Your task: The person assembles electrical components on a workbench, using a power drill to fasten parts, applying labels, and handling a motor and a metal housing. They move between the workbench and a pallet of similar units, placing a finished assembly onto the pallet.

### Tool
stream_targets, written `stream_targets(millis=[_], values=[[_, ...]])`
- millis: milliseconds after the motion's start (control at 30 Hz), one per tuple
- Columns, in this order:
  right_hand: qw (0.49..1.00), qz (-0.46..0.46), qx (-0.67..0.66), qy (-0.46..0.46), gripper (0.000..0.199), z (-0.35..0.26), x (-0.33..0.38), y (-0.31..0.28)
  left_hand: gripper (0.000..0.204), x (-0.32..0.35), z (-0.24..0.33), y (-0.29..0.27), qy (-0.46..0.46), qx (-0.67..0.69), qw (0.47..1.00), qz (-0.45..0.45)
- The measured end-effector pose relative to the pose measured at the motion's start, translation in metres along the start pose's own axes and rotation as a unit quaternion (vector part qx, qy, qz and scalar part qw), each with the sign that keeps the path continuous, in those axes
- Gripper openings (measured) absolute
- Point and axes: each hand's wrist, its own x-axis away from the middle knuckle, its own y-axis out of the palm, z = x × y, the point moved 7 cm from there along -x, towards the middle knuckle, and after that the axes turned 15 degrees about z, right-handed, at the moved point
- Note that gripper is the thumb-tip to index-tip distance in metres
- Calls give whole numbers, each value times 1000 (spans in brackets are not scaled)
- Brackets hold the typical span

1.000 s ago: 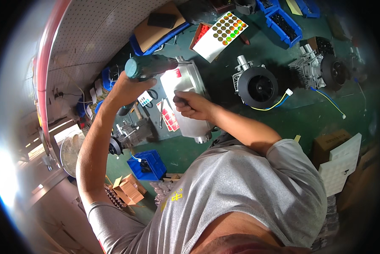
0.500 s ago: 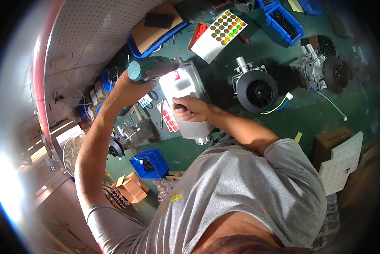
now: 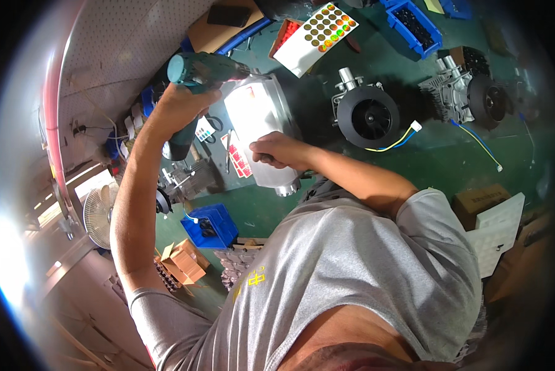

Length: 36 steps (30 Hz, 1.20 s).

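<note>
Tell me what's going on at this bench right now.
A person in a grey shirt is working over a green bench. The left hand grips a teal power screwdriver, its nose against the upper end of a silver-grey cylindrical housing. The right hand clamps that housing from the side. A black blower assembly with yellow and blue wires lies apart to the right, and a sheet of round coloured stickers lies above.

Bright workshop light, glare on the silver housing (image 3: pixel 262 127), blown-out left rim, dark fisheye corners
</note>
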Motion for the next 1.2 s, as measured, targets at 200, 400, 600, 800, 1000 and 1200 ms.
stream_targets(millis=[200, 400, 600, 800, 1000, 1200], values=[[992, 120, 28, 4, 30, 29, 40, -46, 28, 36, -7, -13, 30, 7, 997, 68], [961, 231, 149, -5, 27, 64, 74, -97, 27, 117, -42, 7, -21, 75, 993, 86], [841, 301, 443, -72, 32, 94, 116, -140, 23, 224, -93, 56, -43, 259, 959, 104], [929, 307, 206, 13, 26, 160, 150, -144, 20, 345, -154, 118, -96, 341, 928, 112], [961, 268, 54, -49, 17, 180, 154, -76, 24, 430, -199, 168, -112, 441, 884, 104], [966, 249, 45, -52, 17, 191, 142, -49, 22, 462, -204, 173, -121, 467, 867, 126]])
